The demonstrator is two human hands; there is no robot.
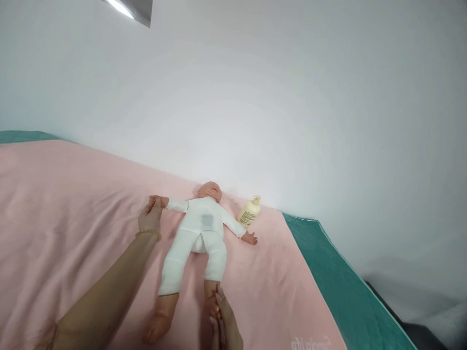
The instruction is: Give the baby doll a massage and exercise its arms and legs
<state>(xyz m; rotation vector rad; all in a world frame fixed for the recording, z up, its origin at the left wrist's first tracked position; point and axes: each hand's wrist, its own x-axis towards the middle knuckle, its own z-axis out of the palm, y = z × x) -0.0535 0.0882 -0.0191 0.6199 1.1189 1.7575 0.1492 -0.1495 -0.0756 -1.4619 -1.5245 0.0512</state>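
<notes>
A baby doll [200,221] with a white cloth body lies on its back on a pink blanket [270,287], its head toward the wall. My left hand [150,216] is closed around the doll's hand at the left, and that arm stretches out sideways. Down at the bottom, my right hand [224,318] grips the doll's foot on the right side. The doll's other foot [158,318] rests free on the blanket. Beside the doll's head and right-side arm, a pale yellow pump bottle [249,212] leans at a slight tilt.
A white wall [255,97] rises directly behind the blanket. Green fabric [328,262] shows beyond the blanket's right edge, and more at the far left. Something dark [419,333] lies at the lower right. A bright light fixture [126,9] hangs at top left.
</notes>
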